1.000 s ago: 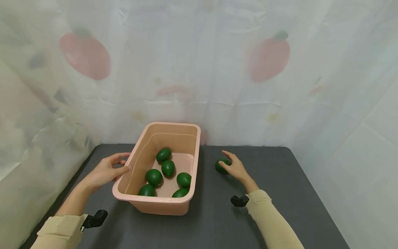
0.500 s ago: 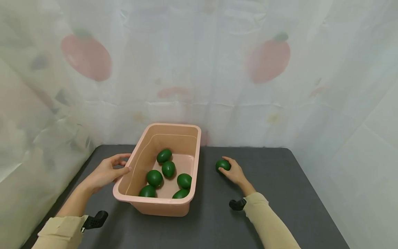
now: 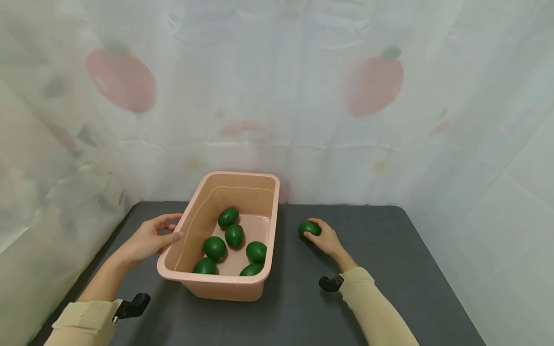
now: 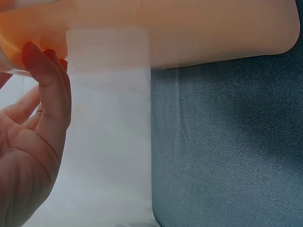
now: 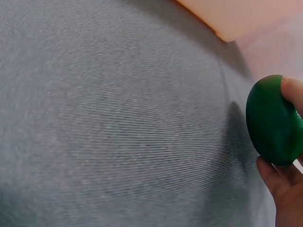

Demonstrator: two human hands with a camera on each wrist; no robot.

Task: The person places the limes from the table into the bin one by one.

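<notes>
head: high, looking down at tub | wrists: close, low | shared: tub wall

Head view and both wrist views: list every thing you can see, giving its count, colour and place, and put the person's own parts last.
tub: one, pink, on the table left of centre
eggs in the tub: six, dark green, on the tub floor
loose egg: one, dark green, on the table right of the tub
table: one, dark grey
curtain: one, white with faint red fruit prints, behind and beside the table
left hand: one, touching the tub's left rim
right hand: one, gripping the loose egg
sleeves: two, beige
</notes>
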